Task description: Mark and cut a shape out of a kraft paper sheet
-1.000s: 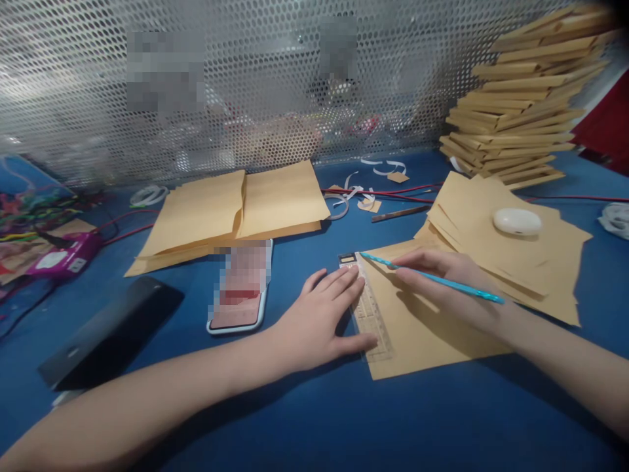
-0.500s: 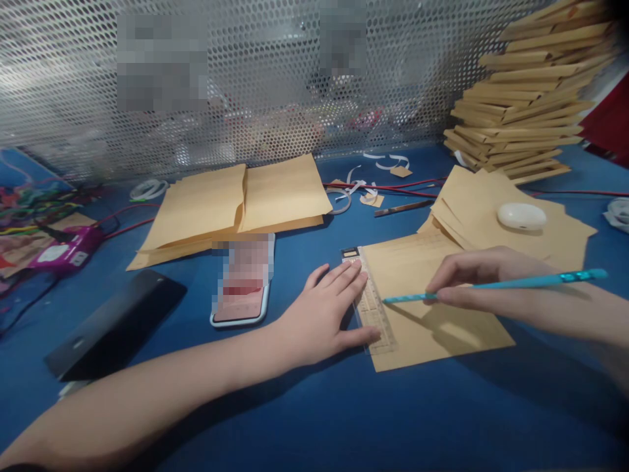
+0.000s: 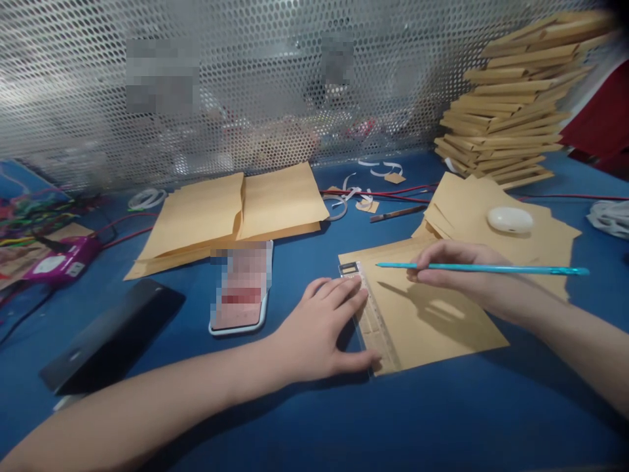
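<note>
My left hand (image 3: 319, 328) lies flat on the blue table, its fingers pressing a clear plastic ruler (image 3: 376, 321) along the left edge of a brown paper sheet (image 3: 432, 321). My right hand (image 3: 459, 272) grips a turquoise pencil (image 3: 491, 269), held almost level above the sheet. The pencil's tip points left, near the ruler's far end.
A phone (image 3: 240, 292) lies left of my left hand, with a black case (image 3: 111, 334) further left. Brown envelopes (image 3: 236, 210) lie behind. A loose pile of brown sheets bears a white pebble-shaped object (image 3: 510, 219). A tall stack of folded envelopes (image 3: 515, 105) stands back right, before a perforated metal screen.
My right hand drew the pencil toward me along the ruler, then lifted it back to the ruler's far end. My left hand has stayed on the ruler.
</note>
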Demonstrator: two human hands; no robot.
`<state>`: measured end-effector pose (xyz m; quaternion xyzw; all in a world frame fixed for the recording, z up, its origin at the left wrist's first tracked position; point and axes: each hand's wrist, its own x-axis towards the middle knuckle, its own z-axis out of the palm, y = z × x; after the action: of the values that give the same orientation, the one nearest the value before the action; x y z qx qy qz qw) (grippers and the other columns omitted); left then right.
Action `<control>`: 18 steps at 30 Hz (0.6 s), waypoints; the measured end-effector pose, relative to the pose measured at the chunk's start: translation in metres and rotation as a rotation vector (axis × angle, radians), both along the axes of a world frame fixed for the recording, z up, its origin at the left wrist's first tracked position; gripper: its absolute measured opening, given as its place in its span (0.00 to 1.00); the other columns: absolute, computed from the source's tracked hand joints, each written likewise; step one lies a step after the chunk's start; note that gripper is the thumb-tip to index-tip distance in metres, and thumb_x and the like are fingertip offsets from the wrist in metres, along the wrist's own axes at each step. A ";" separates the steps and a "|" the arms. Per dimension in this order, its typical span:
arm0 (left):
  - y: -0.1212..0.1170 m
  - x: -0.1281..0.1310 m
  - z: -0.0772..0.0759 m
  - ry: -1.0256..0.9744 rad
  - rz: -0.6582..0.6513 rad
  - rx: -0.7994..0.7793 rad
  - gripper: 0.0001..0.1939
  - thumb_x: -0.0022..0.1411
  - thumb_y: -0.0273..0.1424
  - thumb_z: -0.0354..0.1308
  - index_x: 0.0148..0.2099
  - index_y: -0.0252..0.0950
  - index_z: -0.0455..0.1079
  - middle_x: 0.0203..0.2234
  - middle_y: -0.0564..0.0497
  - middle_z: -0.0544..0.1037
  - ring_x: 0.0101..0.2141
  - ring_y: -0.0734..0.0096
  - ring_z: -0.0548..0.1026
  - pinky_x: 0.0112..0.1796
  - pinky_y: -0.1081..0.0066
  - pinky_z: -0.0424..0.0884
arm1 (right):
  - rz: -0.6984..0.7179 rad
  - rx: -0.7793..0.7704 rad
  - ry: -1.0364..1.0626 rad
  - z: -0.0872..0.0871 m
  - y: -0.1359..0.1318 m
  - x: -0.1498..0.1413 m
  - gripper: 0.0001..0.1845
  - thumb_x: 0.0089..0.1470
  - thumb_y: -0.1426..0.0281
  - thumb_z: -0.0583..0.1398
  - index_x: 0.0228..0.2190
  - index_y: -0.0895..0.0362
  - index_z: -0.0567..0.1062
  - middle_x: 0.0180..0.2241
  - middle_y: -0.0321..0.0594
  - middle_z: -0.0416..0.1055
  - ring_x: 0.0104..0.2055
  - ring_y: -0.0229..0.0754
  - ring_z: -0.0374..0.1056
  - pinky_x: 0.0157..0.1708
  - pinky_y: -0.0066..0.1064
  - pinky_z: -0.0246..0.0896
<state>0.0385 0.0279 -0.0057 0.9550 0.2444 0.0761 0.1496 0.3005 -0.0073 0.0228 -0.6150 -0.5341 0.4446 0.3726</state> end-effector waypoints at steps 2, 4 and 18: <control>-0.004 -0.001 0.001 -0.001 -0.022 -0.005 0.42 0.56 0.56 0.55 0.63 0.32 0.59 0.62 0.40 0.58 0.60 0.51 0.59 0.59 0.51 0.50 | 0.007 0.020 -0.066 -0.001 -0.002 -0.006 0.13 0.43 0.59 0.67 0.26 0.54 0.73 0.30 0.37 0.72 0.33 0.41 0.69 0.32 0.32 0.65; -0.008 -0.001 0.002 -0.001 -0.046 -0.008 0.42 0.56 0.56 0.56 0.63 0.32 0.59 0.62 0.40 0.59 0.60 0.52 0.59 0.59 0.52 0.50 | 0.034 0.049 -0.104 -0.002 -0.005 -0.010 0.13 0.45 0.59 0.66 0.25 0.54 0.71 0.27 0.36 0.71 0.30 0.39 0.67 0.28 0.31 0.63; -0.011 -0.002 0.001 -0.058 -0.096 0.048 0.40 0.55 0.57 0.55 0.60 0.32 0.63 0.59 0.40 0.64 0.57 0.55 0.64 0.59 0.55 0.50 | 0.154 0.055 -0.064 -0.013 -0.010 -0.017 0.10 0.49 0.64 0.63 0.25 0.55 0.68 0.26 0.38 0.71 0.29 0.40 0.68 0.27 0.31 0.62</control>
<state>0.0367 0.0167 -0.0045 0.9664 0.1920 0.1024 0.1369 0.2838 -0.0171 0.0095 -0.5756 -0.6033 0.4374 0.3367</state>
